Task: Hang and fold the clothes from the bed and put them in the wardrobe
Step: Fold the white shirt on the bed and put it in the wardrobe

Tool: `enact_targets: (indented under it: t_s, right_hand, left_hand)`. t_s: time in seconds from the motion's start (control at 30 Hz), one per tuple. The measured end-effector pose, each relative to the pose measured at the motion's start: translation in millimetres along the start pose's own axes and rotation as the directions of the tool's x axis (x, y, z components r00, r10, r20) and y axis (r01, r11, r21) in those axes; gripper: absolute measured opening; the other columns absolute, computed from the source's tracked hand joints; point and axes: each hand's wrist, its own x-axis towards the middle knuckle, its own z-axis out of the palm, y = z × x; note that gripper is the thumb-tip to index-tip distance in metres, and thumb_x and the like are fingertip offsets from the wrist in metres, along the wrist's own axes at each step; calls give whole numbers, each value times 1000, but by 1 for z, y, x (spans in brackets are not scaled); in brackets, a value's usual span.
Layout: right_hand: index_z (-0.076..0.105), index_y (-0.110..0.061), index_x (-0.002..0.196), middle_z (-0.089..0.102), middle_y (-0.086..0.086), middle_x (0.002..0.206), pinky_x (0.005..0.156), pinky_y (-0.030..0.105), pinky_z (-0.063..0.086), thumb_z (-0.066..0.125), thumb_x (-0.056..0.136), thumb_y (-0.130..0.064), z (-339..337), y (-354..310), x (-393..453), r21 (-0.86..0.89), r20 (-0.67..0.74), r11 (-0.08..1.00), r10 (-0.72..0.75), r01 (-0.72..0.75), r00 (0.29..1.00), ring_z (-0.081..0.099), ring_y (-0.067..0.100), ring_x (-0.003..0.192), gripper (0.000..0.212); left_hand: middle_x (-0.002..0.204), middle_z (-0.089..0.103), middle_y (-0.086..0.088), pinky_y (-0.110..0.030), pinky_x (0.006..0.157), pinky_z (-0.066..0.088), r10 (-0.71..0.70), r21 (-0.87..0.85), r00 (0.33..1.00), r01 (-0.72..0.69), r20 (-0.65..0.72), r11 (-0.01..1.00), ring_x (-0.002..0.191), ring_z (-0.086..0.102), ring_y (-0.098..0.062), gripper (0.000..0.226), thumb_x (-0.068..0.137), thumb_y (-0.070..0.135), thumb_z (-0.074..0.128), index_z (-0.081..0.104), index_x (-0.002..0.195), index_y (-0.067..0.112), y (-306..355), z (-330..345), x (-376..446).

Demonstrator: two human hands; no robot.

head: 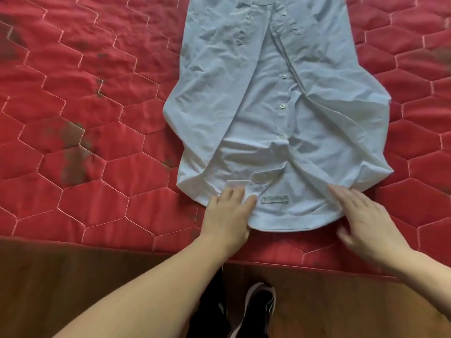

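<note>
We look down on a red quilted bedcover (97,118) stitched in pale hexagons, with dark smudges at the left and upper right of the frame. Along the bottom runs a brown wooden floor (341,301), softly and evenly lit.

Shirt (275,113) is pale blue with little white buttons (282,106). Bedspread (97,106) is bright red, quilted in hexagons with light stitching, plus some dark smudgy patches. Shoe (256,311) is black with white trim.
</note>
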Motion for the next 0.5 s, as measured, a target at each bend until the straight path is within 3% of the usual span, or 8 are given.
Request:
enact_targets:
  t_s: [0.1,0.17,0.23,0.3,0.37,0.47,0.5]
  right_hand:
    - [40,-21,143,66,4,115,86,46,48,77,64,-6,1,-12,11,160,-168,985,90,-63,982,60,30,108,88]
    - [64,-19,119,71,1,104,81,47,51,72,64,1,-2,-18,13,175,-233,984,65,-24,970,64,31,99,59]
    - [73,-24,94,71,-5,87,77,44,50,67,66,0,-13,-21,10,175,-199,985,26,10,980,65,26,89,37]
    - [71,-27,82,67,-8,75,73,37,47,60,72,-7,-27,-22,7,156,-15,988,7,-5,1000,61,18,82,25]
    - [61,-27,67,63,-11,68,67,28,45,53,74,-13,-40,-23,4,162,297,986,-13,-37,955,58,11,73,18]
    - [56,-27,58,59,-13,63,64,27,43,51,70,-23,-62,-34,5,182,718,980,-80,-76,691,53,5,64,14]
    - [60,-31,57,59,-16,61,64,25,42,53,70,-27,-72,-38,8,184,805,979,-97,-91,585,52,2,62,15]
  left_hand:
    - [125,56,4,-35,87,36,23,-103,999,-28,-49,994,116,51,-22,50,80,14,54,57,128,29,-9,-6,0]
    - [122,60,10,-32,90,32,27,-115,1000,-27,4,993,114,54,-17,50,82,13,50,59,126,33,-10,-15,-3]
    - [120,63,11,-30,90,32,13,-127,997,-3,78,992,109,57,-15,48,83,14,48,60,124,35,-7,-26,-8]
    - [119,66,8,-30,92,40,-14,-162,974,52,227,985,110,59,-19,46,85,14,48,62,122,37,-6,-42,-11]
    - [113,69,7,-29,88,46,14,-203,881,94,472,975,108,61,-20,37,87,16,48,67,114,33,-9,-61,-11]
    - [78,67,11,-29,73,47,119,-242,604,127,788,962,82,63,-15,17,86,22,59,71,98,25,-12,-93,-6]
    - [79,66,11,-27,73,48,139,-244,524,135,840,960,81,63,-13,16,85,25,64,72,98,27,-14,-104,-2]
